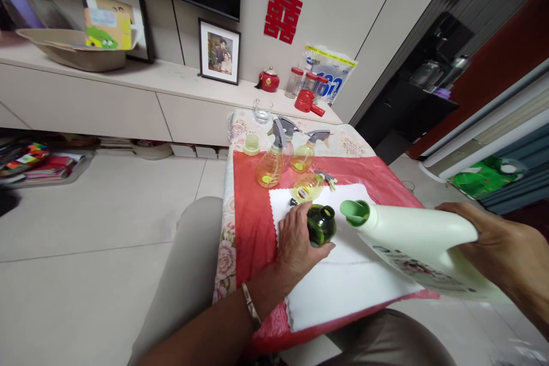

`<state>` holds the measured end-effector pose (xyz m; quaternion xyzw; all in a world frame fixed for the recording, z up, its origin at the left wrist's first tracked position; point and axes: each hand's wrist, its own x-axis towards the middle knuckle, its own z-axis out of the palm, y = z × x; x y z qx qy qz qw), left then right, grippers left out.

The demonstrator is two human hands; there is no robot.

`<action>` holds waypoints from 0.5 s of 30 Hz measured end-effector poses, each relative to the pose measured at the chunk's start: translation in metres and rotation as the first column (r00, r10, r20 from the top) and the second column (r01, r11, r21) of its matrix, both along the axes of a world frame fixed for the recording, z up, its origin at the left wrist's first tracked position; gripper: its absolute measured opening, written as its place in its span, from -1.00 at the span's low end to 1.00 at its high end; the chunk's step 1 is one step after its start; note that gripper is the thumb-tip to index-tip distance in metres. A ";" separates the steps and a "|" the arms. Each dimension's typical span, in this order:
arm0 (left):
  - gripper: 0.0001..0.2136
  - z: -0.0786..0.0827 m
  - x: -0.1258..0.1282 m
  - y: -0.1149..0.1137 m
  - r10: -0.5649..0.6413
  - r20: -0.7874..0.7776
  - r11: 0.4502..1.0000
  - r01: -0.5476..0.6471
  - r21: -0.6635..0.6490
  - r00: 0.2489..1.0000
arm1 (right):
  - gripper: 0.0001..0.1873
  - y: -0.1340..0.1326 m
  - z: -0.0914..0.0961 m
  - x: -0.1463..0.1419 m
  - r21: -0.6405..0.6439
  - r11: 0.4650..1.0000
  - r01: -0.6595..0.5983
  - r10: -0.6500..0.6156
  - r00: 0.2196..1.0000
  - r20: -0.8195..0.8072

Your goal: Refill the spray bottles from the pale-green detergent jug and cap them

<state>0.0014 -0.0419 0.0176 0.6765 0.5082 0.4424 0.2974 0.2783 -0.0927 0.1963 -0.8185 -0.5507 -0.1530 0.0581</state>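
My left hand [298, 243] is wrapped round a small dark green bottle [321, 227] with an uncapped black neck. It stands on a white cloth [355, 274]. By its handle, my right hand [504, 246] grips a large pale green detergent jug [420, 234], tipped on its side. The jug's green spout [355, 213] points at the bottle's mouth, a small gap apart; no stream shows between them. Just beyond my left hand lie a yellow-tinted clear bottle [309, 186] on its side, a small black part [294, 202] and a grey spray head [326, 175].
Two spray bottles with yellow liquid, one left [270, 167] and one right [302, 155], stand behind, with a pinkish one partly hidden. A pale green cap [251, 144] and a glass cup [262, 110] are farther back. A red sheet [249, 211] covers part of the table.
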 end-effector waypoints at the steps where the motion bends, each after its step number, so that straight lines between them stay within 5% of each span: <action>1: -0.15 0.000 0.000 0.000 0.000 -0.002 1.000 0.000 -0.002 1.000 | -0.46 0.000 0.001 -0.002 -0.042 0.999 0.031 -0.031 0.999 -0.006; 15: -0.15 -0.001 0.000 0.000 -0.011 -0.003 1.000 0.011 0.022 1.000 | -0.38 0.005 0.012 -0.023 -0.126 0.990 0.060 -0.048 0.994 0.098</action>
